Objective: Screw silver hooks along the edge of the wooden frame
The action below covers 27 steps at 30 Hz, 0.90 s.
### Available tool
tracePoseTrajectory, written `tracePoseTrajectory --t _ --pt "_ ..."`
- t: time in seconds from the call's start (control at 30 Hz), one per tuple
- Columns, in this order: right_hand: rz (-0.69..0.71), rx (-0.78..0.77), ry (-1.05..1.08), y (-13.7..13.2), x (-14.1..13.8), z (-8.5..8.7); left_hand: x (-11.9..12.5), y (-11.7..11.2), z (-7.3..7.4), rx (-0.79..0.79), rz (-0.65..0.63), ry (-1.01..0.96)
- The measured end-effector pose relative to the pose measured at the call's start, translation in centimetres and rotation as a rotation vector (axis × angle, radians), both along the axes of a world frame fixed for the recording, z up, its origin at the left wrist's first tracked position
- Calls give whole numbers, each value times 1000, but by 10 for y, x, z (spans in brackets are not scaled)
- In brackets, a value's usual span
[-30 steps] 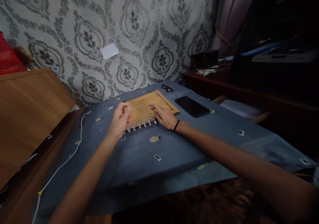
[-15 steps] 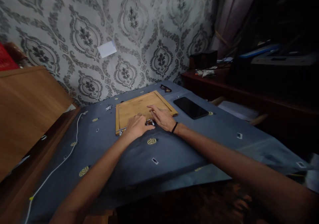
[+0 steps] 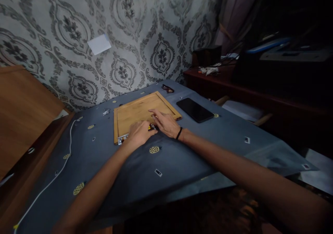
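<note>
A wooden board (image 3: 137, 109) with a grooved border lies on the blue patterned tablecloth (image 3: 166, 161). A metal strip with small fittings (image 3: 120, 141) sits along its near left edge, partly covered by my left hand (image 3: 140, 134). My left hand is closed at the near edge, on a small dark piece with yellow and silver parts (image 3: 153, 127); its exact kind is unclear. My right hand (image 3: 166, 123) meets the same piece from the right, index finger raised over the board, the other fingers bent against the piece and partly hidden.
Right of the board lies a black phone (image 3: 195, 109); glasses (image 3: 168, 88) rest behind it. Small silver pieces (image 3: 106, 112) lie left of the board. A white cable (image 3: 61, 171) runs down the left side. A wooden cabinet (image 3: 28, 112) stands left, a dark red desk (image 3: 223, 84) right.
The view has shifted a little, so the board and table sit further left. A yellow part now shows between my hands. Both hands stay at the board's near edge.
</note>
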State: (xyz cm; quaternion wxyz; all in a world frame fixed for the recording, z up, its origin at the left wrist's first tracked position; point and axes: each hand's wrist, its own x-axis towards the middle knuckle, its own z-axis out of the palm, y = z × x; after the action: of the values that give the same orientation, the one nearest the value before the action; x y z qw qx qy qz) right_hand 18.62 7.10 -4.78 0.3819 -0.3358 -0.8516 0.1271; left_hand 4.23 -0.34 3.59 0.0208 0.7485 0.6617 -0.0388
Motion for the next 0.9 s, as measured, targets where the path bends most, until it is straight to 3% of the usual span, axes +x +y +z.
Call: tracePoseTrajectory --t 0.43,0.9 --pt "-38 -6 92 -4 8 10 -1 2 -7 7 -9 27" --pt "60 118 -181 -14 23 -1 -5 7 -8 -9 -43 20"
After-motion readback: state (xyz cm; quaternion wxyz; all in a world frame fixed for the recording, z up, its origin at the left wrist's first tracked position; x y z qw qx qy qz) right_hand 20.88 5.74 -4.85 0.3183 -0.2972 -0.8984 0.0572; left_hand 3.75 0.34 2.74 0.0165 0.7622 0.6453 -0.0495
